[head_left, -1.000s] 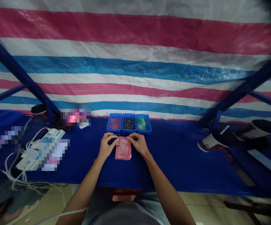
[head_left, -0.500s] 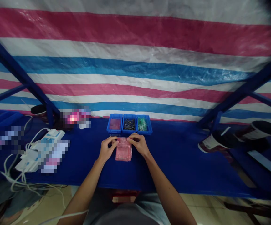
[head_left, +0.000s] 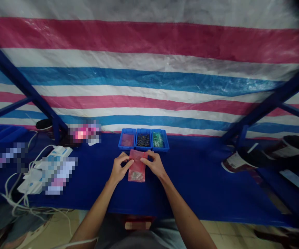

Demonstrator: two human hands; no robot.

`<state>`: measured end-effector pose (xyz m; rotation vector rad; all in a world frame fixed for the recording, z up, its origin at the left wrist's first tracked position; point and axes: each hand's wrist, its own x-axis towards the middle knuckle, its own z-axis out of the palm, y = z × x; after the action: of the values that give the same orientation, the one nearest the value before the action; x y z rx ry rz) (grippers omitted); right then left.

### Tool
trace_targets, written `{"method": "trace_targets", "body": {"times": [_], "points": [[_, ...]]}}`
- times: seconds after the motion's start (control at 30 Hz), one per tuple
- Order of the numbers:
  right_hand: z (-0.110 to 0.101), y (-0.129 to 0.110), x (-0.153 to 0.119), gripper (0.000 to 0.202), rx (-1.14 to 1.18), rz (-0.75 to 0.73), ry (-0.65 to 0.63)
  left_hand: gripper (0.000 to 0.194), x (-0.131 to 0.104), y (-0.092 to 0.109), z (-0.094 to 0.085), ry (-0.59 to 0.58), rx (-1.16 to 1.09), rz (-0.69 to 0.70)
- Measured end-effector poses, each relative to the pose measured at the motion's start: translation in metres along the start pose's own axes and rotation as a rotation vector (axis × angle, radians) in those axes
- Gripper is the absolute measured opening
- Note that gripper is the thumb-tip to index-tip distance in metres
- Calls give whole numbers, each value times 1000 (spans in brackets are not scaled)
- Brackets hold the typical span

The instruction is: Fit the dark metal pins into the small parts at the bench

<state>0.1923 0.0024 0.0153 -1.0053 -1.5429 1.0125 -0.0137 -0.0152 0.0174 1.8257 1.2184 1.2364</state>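
Between my two hands is a small pink plastic bag (head_left: 137, 169), with a few pale, small pieces showing through at its lower end. My left hand (head_left: 119, 167) pinches the bag's left edge near the top. On the opposite edge, my right hand (head_left: 155, 164) grips it between thumb and fingers. Just beyond the hands stand three blue bins side by side: a left bin (head_left: 119, 145) with pink bags, a middle bin (head_left: 143, 149) with dark screws, and a right bin (head_left: 167, 147) with green and whitish small parts.
A white power strip (head_left: 35, 180) with tangled cables lies at the left of the blue table (head_left: 196, 186). Dark tubs (head_left: 239, 160) stand at the right. A striped tarp (head_left: 149, 79) hangs behind, between slanted blue frame bars.
The bag has been turned or flattened in my fingers, so its upper end shows more and pale contents are visible near the bottom. Both hands keep hold of it.
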Motion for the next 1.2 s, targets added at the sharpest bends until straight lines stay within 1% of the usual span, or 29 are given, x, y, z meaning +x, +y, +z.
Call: {"method": "trace_targets", "body": {"times": [0.1, 0.27, 0.33, 0.43, 0.53, 0.67, 0.83, 0.97, 1.1, 1.2], "points": [[3, -1, -2, 24, -72, -45, -35, 31, -1, 0, 1, 0, 3, -16], [6, 2, -4, 35, -78, -25, -33, 33, -1, -2, 3, -56, -1, -22], [6, 0, -4, 33, -110, -33, -50, 34, -1, -1, 4, -58, -18, -28], [5, -5, -4, 23, -158, -63, -88, 34, -1, 0, 6, -47, -39, -39], [6, -6, -4, 23, -183, -79, -120, 32, -1, 0, 8, -44, -52, -41], [7, -2, -5, 27, -151, -84, -146, 34, -2, 0, 8, -49, -49, -38], [5, -1, -5, 33, -124, -74, -178, 32, -4, -2, 7, -95, -65, -27], [4, -5, -4, 37, -76, -52, -157, 33, -5, -4, 8, -66, -95, -38], [5, -6, -5, 44, 24, -11, -152, 33, -6, -5, 9, -77, -91, -21], [5, -6, -5, 41, 52, -4, -164, 34, -6, -4, 9, -79, -97, -30]]}}
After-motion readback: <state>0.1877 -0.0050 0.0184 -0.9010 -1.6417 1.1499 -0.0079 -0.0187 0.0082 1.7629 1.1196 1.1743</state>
